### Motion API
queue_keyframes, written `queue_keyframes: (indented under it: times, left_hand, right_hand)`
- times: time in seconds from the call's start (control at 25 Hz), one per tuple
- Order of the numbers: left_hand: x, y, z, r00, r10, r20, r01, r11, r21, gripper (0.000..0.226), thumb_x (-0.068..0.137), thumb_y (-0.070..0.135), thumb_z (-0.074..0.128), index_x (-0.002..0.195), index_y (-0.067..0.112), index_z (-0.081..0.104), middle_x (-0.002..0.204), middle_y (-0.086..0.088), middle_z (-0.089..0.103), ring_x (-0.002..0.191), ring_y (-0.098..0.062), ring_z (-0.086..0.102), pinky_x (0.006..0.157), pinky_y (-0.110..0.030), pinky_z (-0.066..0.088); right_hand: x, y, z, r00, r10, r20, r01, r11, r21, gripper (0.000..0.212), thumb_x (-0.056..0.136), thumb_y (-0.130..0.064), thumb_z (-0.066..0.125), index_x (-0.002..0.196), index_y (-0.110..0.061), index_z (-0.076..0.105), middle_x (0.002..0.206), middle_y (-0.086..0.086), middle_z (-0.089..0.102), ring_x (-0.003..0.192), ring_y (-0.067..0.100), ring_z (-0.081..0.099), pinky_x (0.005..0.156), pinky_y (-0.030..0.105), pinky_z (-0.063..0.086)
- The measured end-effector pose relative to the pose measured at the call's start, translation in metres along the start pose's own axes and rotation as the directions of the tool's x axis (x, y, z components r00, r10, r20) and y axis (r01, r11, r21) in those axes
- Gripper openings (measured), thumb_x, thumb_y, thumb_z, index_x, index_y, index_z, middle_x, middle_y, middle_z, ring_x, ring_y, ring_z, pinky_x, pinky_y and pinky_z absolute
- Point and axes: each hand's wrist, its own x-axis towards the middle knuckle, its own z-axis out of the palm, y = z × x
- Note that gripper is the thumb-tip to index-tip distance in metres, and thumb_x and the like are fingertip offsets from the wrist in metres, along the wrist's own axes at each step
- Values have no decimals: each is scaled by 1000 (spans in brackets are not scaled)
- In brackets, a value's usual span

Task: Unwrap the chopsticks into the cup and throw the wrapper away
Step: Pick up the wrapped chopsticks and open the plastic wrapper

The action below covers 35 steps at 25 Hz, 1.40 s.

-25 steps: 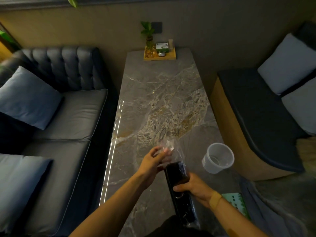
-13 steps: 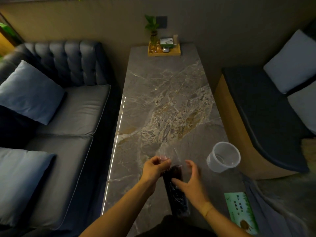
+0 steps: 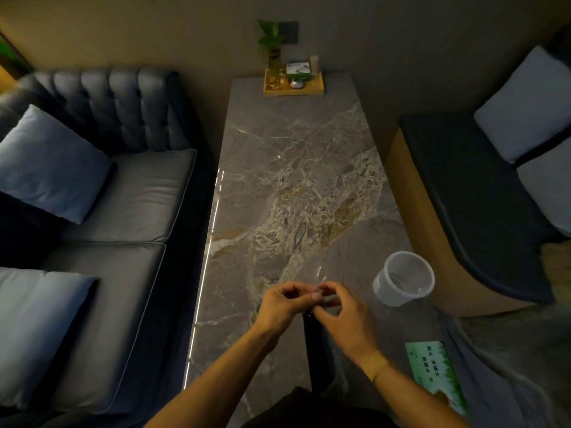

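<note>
Dark chopsticks point(image 3: 315, 350) in a clear plastic wrapper point(image 3: 319, 274) hang upright over the near end of the marble table point(image 3: 293, 186). My left hand point(image 3: 282, 307) and my right hand point(image 3: 343, 310) meet at the wrapper's top, fingertips pinching the clear film from both sides. The wrapper's open end sticks up above my fingers. Most of the chopsticks run down between my wrists. A translucent plastic cup point(image 3: 404, 282) stands upright and empty on the table, just right of my right hand.
A wooden tray point(image 3: 293, 88) with a small plant and bottles stands at the table's far end. A green printed card point(image 3: 435, 375) lies near the right corner. A dark sofa point(image 3: 117, 196) with cushions runs along the left, a bench point(image 3: 469, 196) along the right.
My right hand left the chopsticks' lower part and rose to the wrapper's top, where both hands now pinch the film. The bundle sits lower and closer to me.
</note>
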Motion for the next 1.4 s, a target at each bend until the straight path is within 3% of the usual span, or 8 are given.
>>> queue_keyframes:
  times: [0.16,0.28,0.48,0.68,0.8,0.96,1.2,1.4]
  left_hand:
    - [5,2,-8,1000,4,-19,-2,996,89,18,68,29,84,79,16,76,72,1,74,68,-11,65,65,-20,52]
    - [9,6,-12,998,6,-60,-1,996,88,5,76,22,80,76,20,75,68,5,71,65,-6,63,59,-15,48]
    - [17,15,-20,994,-50,-94,49,999,-14,7,80,14,76,78,21,73,74,4,72,71,-10,63,65,-22,49]
    - [22,17,-16,982,-75,-171,54,991,-125,7,85,17,70,81,22,71,73,2,71,70,-12,64,67,-24,50]
    - [25,21,-12,989,-66,-129,46,987,-153,4,87,19,68,85,16,71,71,1,67,69,-14,60,67,-25,49]
    - [25,29,-10,997,-31,-76,25,996,-86,6,88,19,67,85,18,71,75,-1,66,72,-15,60,72,-30,49]
    - [24,32,-10,994,40,-105,-36,999,32,11,90,15,65,94,7,70,75,0,68,73,-11,62,69,-22,51]
    - [31,41,-1,991,51,-121,-36,992,122,8,90,13,64,90,7,70,76,1,66,70,-9,60,68,-19,50]
  right_hand:
    - [7,2,-13,996,69,-63,-64,994,86,21,88,-13,65,107,-21,66,96,-4,71,89,11,68,79,34,60]
    - [12,7,-27,987,101,-125,-80,982,169,21,91,-14,59,97,-33,66,87,-1,74,81,15,70,75,42,60]
    - [16,10,-48,989,130,-74,-96,930,355,13,90,-24,63,82,-25,73,76,1,76,73,19,73,63,24,57]
    - [12,4,-63,995,79,62,-96,927,363,22,85,-11,69,104,-21,70,84,6,75,76,24,73,60,23,56]
    - [15,-14,-76,993,-47,107,19,968,252,45,84,-11,70,123,-31,60,93,-1,70,82,17,71,70,24,59]
    - [19,-35,-93,963,-261,61,266,960,-83,27,82,-18,73,106,-32,71,88,-12,73,81,7,69,73,27,60]
    - [14,-36,-97,928,-368,-63,330,886,-326,13,76,-39,74,83,-28,70,74,-12,72,68,5,67,58,38,58]
    - [14,-33,-99,823,-568,30,521,732,-439,18,84,-43,63,83,-27,70,102,-8,66,97,10,60,72,35,56]
